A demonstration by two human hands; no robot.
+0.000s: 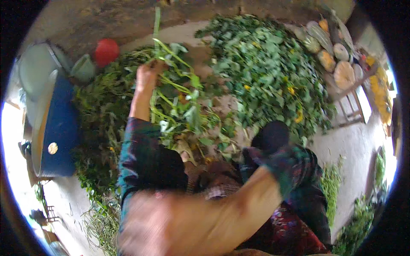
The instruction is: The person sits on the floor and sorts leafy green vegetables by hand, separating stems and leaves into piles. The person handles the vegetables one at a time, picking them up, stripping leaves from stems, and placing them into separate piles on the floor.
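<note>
Out in front of me, my left hand (148,74) is closed around leafy green vine stems (173,84), whose pale stalks stick out above and hang below the fist. Close to the camera and blurred, my right hand (147,220) reaches across my body towards the lower left. Its fingers cannot be made out, so whether it holds anything is unclear. Beyond my right knee lies a large heap of green leaves (256,73) dotted with yellow blossoms. Along my left side stretches a darker pile of greens (102,102), with stripped stems (102,220) near its lower end.
A blue tub (61,128) lies on its side at the left, near a red ball-shaped object (107,52) and a green container (83,68). Pumpkins and gourds (344,74) are piled at the back right beside a small wooden stool (351,107). More cut greens (331,188) lie at right.
</note>
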